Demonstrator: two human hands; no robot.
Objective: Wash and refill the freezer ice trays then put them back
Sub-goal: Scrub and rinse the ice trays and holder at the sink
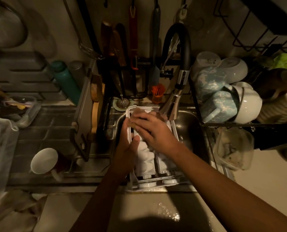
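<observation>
A white ice tray (pixel 147 158) with twist knobs at its near end lies lengthwise over the steel sink (pixel 188 129). My left hand (pixel 128 144) grips the tray's left rim, thumb on top. My right hand (pixel 152 129) presses a brownish sponge (pixel 137 113) onto the tray's far end, just under the chrome faucet head (pixel 170 106). The far cells are hidden by my hands. Whether water is running, I cannot tell.
A dish rack (pixel 223 97) with mugs and bowls stands right of the sink. A white mug (pixel 44 160) lies on the left drainboard beside a teal bottle (pixel 66 81). Utensils hang on the back wall. A sink strainer (pixel 122 102) and an orange holder (pixel 157 94) sit behind the tray.
</observation>
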